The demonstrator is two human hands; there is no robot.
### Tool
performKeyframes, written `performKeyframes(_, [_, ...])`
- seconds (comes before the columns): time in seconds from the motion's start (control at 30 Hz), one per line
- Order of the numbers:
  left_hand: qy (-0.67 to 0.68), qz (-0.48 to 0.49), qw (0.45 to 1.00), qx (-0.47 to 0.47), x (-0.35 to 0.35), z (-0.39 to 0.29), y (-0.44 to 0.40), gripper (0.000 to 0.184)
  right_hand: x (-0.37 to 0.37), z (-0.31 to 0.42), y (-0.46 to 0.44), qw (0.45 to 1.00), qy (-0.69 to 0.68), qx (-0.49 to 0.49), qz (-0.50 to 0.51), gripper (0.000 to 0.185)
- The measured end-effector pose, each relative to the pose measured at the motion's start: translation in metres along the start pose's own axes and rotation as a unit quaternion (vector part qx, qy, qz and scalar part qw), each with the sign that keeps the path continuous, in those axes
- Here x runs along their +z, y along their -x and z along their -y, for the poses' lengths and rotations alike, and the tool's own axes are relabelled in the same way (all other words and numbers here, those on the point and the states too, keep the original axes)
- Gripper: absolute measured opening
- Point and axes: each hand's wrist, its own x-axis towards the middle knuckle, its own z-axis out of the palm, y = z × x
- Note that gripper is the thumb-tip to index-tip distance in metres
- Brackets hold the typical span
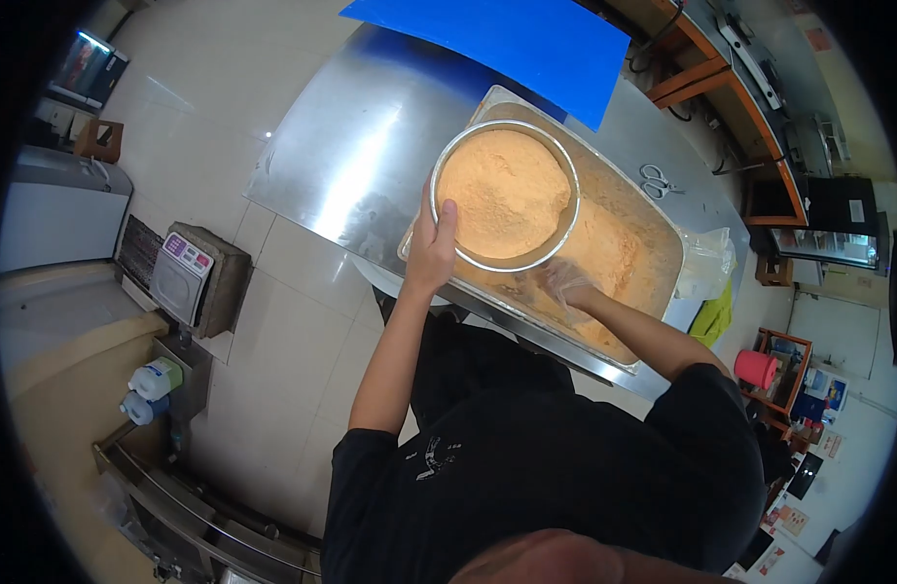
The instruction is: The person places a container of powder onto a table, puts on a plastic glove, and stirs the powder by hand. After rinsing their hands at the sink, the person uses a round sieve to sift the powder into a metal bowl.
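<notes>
A round metal-rimmed pan or sieve (505, 194) is full of orange-tan powder; its base is hidden. My left hand (436, 243) grips it at the left side, thumb over the rim and fingers underneath out of sight. Below it lies a long rectangular metal tray (668, 282), with more of the same powder spread inside. In a clear plastic glove, my right hand (564, 283) is at the pan's lower right edge, over the tray. Its fingers are blurred and partly hidden, so whether they touch the pan does not show.
The tray rests on a steel table (322, 146). A blue sheet (507, 44) covers the far side. Scissors (656, 182), a clear plastic bag (706, 263) and a yellow-green cloth (711, 316) lie to the right. Leftward stands a weighing scale (183, 277).
</notes>
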Motion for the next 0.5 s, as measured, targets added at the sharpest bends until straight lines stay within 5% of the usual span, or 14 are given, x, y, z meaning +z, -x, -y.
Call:
performKeyframes(0.07, [0.018, -0.004, 1.000, -0.010, 0.001, -0.001, 0.000, 0.050, 0.004, -0.009, 0.010, 0.991, -0.022, 0.085, 0.103, 0.035])
performKeyframes(0.17, [0.031, -0.014, 0.999, -0.017, 0.003, -0.004, 0.000, 0.050, 0.046, -0.027, -0.022, 0.994, 0.035, 0.021, 0.105, 0.034])
performKeyframes(0.23, [0.033, -0.020, 0.999, -0.024, 0.002, -0.004, 0.002, 0.050, 0.038, 0.025, -0.035, 0.972, -0.194, 0.039, 0.129, 0.037])
performKeyframes(0.37, [0.033, -0.023, 0.999, -0.026, 0.004, -0.005, 0.003, 0.050, 0.056, 0.041, -0.079, 0.946, -0.323, 0.008, 0.001, 0.038])
performKeyframes(0.5, [0.015, -0.029, 0.999, -0.005, 0.002, -0.001, 0.001, 0.051, 0.029, 0.041, -0.080, 0.956, -0.265, -0.082, -0.095, 0.038])
